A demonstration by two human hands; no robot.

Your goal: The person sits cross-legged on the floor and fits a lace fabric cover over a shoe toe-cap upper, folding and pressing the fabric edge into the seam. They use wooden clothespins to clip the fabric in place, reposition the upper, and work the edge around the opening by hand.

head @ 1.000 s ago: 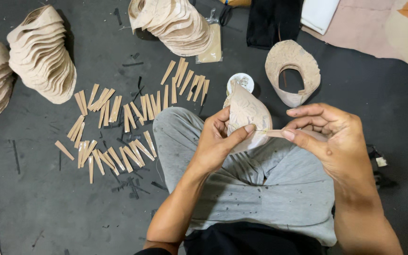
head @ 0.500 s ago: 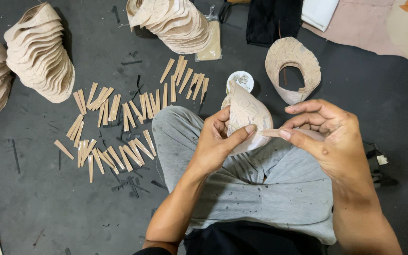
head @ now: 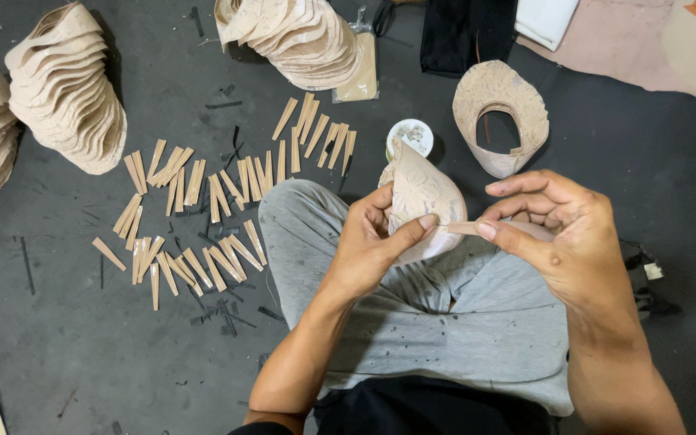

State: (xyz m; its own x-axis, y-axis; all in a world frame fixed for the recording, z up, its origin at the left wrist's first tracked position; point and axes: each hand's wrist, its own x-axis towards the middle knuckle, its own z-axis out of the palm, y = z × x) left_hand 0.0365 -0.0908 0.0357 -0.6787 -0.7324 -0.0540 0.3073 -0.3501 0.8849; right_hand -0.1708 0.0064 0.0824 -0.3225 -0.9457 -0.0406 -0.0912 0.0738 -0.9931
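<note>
Stacks of tan shaped pieces (head: 66, 93) get cut off at the upper left edge. Centre frame, left hand (head: 372, 242) grips an embossed leather piece (head: 420, 197), thumb on it; right hand (head: 561, 234) pinches a thin strip (head: 462, 229), mostly hidden by fingers.

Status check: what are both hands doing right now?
Left hand grips embossed leather piece. Right hand pinches tan strip against it. Nothing in the way.
</note>
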